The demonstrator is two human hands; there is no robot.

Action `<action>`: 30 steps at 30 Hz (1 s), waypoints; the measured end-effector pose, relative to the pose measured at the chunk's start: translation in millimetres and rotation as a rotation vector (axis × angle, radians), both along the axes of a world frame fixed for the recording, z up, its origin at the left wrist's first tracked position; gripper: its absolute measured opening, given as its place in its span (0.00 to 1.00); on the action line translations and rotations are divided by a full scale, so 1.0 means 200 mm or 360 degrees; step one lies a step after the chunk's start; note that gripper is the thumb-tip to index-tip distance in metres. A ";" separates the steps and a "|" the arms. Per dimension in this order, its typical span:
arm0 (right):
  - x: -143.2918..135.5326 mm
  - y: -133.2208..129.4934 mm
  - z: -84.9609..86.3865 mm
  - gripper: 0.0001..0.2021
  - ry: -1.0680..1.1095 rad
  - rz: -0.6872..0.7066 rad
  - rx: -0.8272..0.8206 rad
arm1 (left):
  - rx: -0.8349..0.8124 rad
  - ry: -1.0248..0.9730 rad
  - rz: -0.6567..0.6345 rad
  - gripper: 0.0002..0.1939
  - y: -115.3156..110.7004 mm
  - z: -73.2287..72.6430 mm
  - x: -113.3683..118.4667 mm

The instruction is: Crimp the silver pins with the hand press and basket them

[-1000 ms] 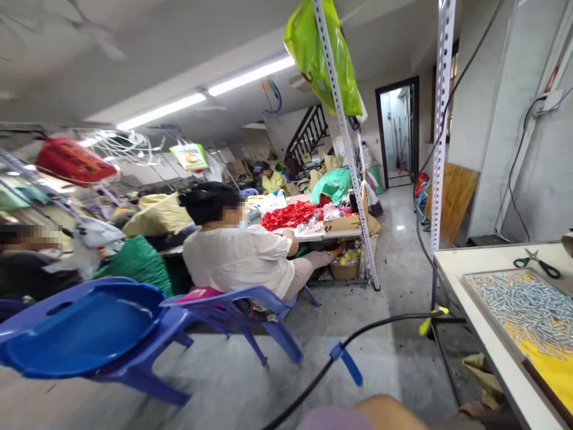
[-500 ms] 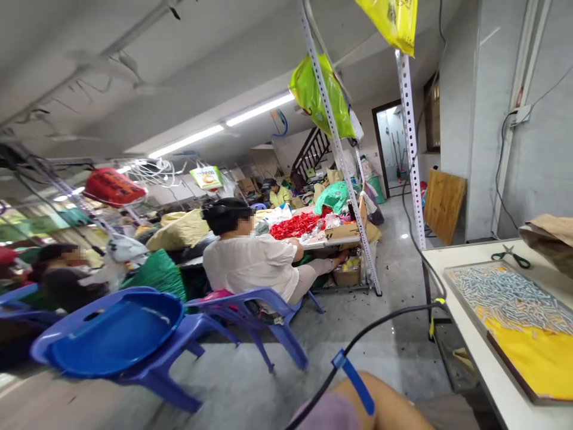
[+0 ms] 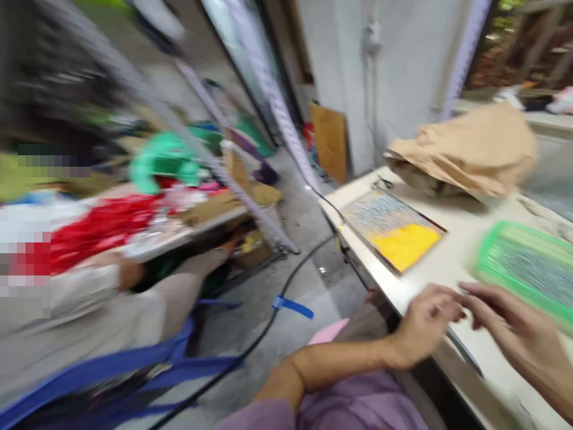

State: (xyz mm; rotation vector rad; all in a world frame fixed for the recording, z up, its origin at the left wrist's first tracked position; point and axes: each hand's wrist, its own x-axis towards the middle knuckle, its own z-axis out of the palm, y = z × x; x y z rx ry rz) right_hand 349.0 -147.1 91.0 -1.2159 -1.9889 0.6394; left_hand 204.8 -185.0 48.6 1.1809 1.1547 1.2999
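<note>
Over the near edge of the pale tabletop [image 3: 514, 376], my two hands come together at their fingertips. My left hand [image 3: 427, 325] is closed, its fingers curled in; anything they hold is too small and blurred to make out. My right hand [image 3: 519, 334] is partly stretched out, with the fingers apart and their tips close to or touching the left fingers. Beyond the hands lies a shallow tray [image 3: 400, 270], with a yellow sheet [image 3: 405, 246] at its near end and many small grey metal pieces [image 3: 373, 210] at its far end. A green basket [image 3: 490, 248] of grey pieces stands beside my right hand.
Behind the tray are scissors [image 3: 382, 183] and a large brown paper bag [image 3: 483, 149]. A black cable [image 3: 286, 283] with a blue strap crosses in front of me. To the left, a person in a white top [image 3: 89, 298] sits on a blue chair [image 3: 179, 358] by a table with red material.
The view has swung right and down, blurring the picture. Both hands, the green basket and more of the paper bag have come into sight; the tray now sits nearer the middle.
</note>
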 end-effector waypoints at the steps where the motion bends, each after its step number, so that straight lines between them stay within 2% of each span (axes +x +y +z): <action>1: 0.00 -0.03 -0.01 0.22 0.0050 0.0074 -0.0152 | -0.0062 -0.0081 0.0015 0.26 0.01 0.00 -0.02; 3: -0.02 -0.07 -0.02 0.19 0.0151 0.0037 -0.0336 | -0.0159 -0.0206 -0.0107 0.23 0.02 -0.01 -0.04; 6: -0.07 -0.13 -0.03 0.16 0.0248 -0.0058 -0.0453 | -0.0264 -0.0413 -0.0241 0.21 -0.01 -0.05 -0.07; 10: -0.12 -0.22 -0.06 0.16 0.0310 -0.0153 -0.0494 | -0.0316 -0.0562 -0.0268 0.17 -0.05 -0.10 -0.11; 17: -0.23 -0.39 -0.11 0.16 0.0453 -0.0272 -0.0520 | -0.0353 -0.0840 -0.0368 0.20 -0.14 -0.12 -0.18; 22: -0.31 -0.46 -0.17 0.17 0.0487 -0.0380 -0.0574 | -0.0379 -0.0849 -0.0373 0.20 -0.18 -0.14 -0.26; 25: -0.26 -0.44 -0.17 0.17 0.0268 -0.0388 -0.0427 | -0.0408 -0.0690 -0.0308 0.18 -0.13 -0.16 -0.33; 28: -0.12 -0.40 -0.20 0.14 -0.0197 -0.0442 -0.0109 | -0.0436 -0.0399 -0.0245 0.14 -0.03 -0.19 -0.39; 30: -0.03 -0.38 -0.23 0.14 -0.0531 -0.0426 -0.0045 | -0.0456 -0.0188 -0.0261 0.11 0.04 -0.21 -0.40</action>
